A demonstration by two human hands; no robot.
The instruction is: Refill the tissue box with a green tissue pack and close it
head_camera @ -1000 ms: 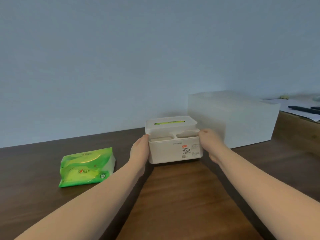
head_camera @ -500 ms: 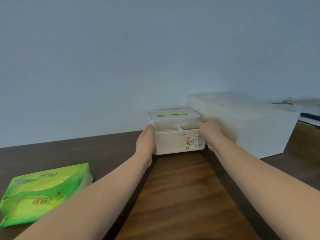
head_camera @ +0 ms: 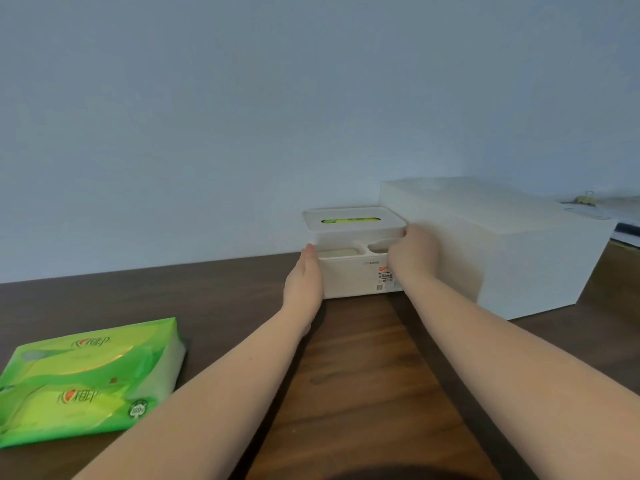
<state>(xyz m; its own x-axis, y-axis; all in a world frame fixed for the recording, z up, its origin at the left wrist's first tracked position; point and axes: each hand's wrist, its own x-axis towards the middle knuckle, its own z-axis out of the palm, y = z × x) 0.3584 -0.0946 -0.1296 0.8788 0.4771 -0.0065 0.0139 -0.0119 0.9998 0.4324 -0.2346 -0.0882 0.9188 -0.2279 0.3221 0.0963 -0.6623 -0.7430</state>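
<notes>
The white tissue box (head_camera: 349,277) stands near the wall on the dark wooden table (head_camera: 363,368). Its lid (head_camera: 353,220) is on top, and green shows through the slot. Two open compartments sit along the box's front. My left hand (head_camera: 304,280) presses flat against the box's left side. My right hand (head_camera: 414,252) grips the right side, with its fingertips at the lid's corner. A green tissue pack (head_camera: 86,379) lies flat on the table at the lower left, apart from both hands.
A large white box (head_camera: 512,258) stands right beside the tissue box, on its right. Papers and a small clip (head_camera: 585,199) lie beyond it on a lighter surface at the far right. The blue-grey wall runs close behind everything.
The view has come closer, so the tissue box and the green pack look larger. My right hand has slid up to the lid's right corner. My left hand stays on the left side.
</notes>
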